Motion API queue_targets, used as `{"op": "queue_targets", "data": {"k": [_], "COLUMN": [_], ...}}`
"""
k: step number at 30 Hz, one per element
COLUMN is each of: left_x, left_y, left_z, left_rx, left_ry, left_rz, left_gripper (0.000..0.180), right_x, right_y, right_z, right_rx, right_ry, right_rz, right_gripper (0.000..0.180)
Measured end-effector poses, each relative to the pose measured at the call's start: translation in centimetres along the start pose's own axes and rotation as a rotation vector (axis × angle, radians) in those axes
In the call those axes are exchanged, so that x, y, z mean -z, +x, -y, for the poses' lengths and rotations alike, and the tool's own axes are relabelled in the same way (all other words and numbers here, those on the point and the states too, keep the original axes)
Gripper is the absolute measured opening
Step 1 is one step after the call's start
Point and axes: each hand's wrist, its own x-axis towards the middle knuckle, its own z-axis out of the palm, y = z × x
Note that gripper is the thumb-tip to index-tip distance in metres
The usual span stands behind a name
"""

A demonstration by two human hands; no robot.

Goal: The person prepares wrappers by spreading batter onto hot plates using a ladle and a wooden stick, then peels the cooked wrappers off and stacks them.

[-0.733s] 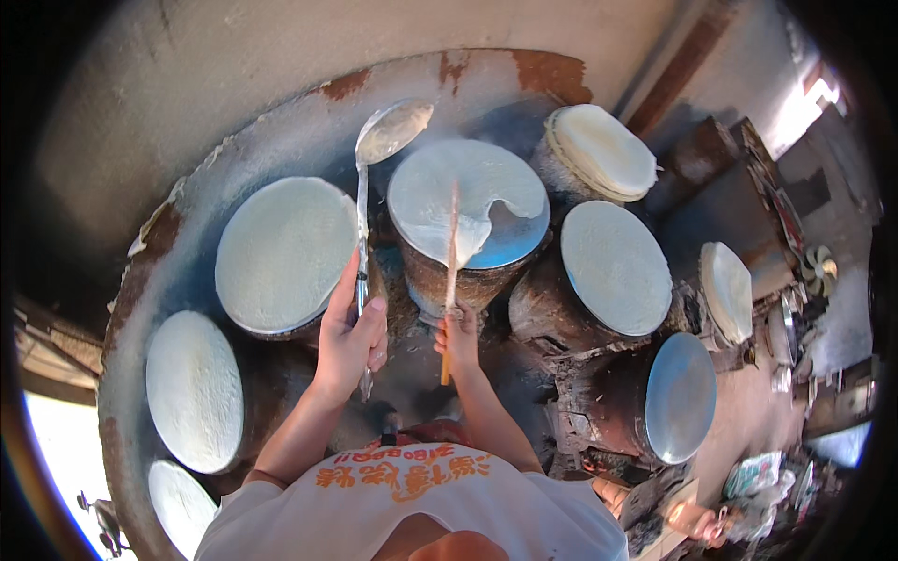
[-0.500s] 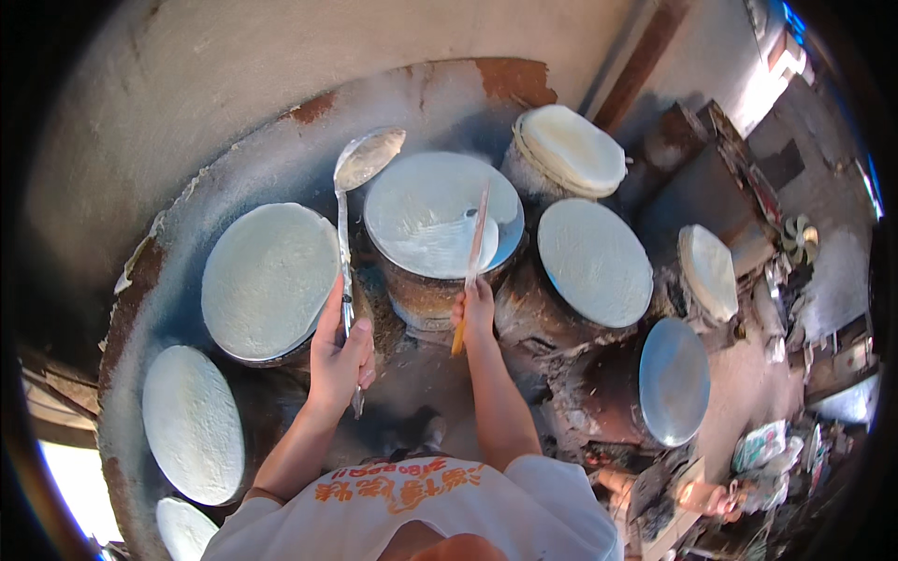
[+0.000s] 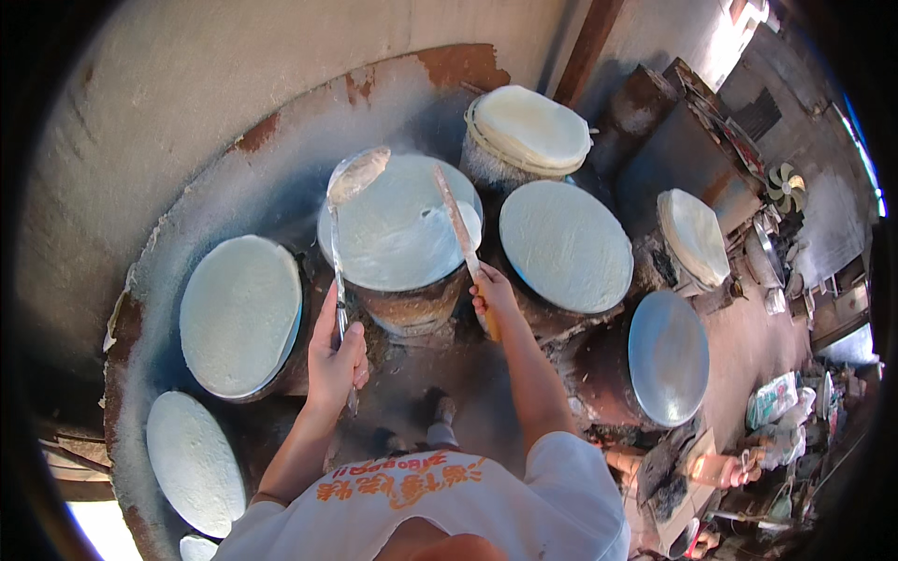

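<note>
My left hand [image 3: 335, 366] is closed around the long metal handle of a ladle [image 3: 339, 257]. The ladle's batter-coated bowl hangs over the far left edge of the middle griddle. My right hand [image 3: 496, 297] grips the yellow handle of a long, narrow spatula [image 3: 456, 217], whose blade extends over the same griddle's right side. A pale, wet batter sheet [image 3: 388, 245] covers most of that round griddle, with a thicker fold or patch near the blade. Whether the blade touches the batter I cannot tell. Beneath it stands a rusty, drum-shaped stove [image 3: 404, 309].
Batter-covered griddles stand left [image 3: 238, 318], lower left [image 3: 196, 463] and right [image 3: 566, 245]. A bare griddle [image 3: 669, 358] is at lower right. Stacked round flatbreads lie behind [image 3: 531, 126] and farther right [image 3: 694, 238]. A curved wall edges the far side; a small fan [image 3: 786, 187] stands right.
The view has turned to the right. The ladle bowl is now over the griddle instead of beyond its edge. The spatula tilts left, and batter covers the previously bare right side.
</note>
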Motion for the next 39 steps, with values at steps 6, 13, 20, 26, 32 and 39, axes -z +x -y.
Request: {"op": "queue_targets", "data": {"k": [6, 13, 20, 26, 32, 39], "left_x": [-2.5, -8.8, -8.9, -9.4, -6.8, -4.7], "left_y": [4.2, 8.5, 11.0, 16.3, 18.3, 18.7], "left_z": [0.3, 2.2, 2.0, 3.2, -0.3, 1.5], "left_rx": [0.087, 0.159, 0.201, 0.453, 0.523, 0.671], "left_ry": [-0.032, -0.017, 0.042, -0.346, -0.667, -0.944], "left_rz": [-0.068, 0.008, 0.028, 0.106, 0.116, -0.039], "left_gripper": [0.06, 0.061, 0.062, 0.062, 0.047, 0.026], "right_x": [0.9, 2.8, 3.0, -0.8, 2.0, 3.2], "right_y": [-6.7, 6.3, 4.9, 5.6, -0.3, 3.0], "right_z": [-3.9, 1.7, 3.0, 4.4, 0.6, 2.7], "right_rx": [-0.014, 0.782, 0.693, 0.846, 0.638, 0.739], "right_ry": [-0.329, -0.987, -1.075, -1.163, -1.073, -1.176], "right_rz": [0.394, -0.302, -0.313, -0.188, -0.275, -0.224], "right_gripper": [0.037, 0.032, 0.039, 0.025, 0.035, 0.032]}}
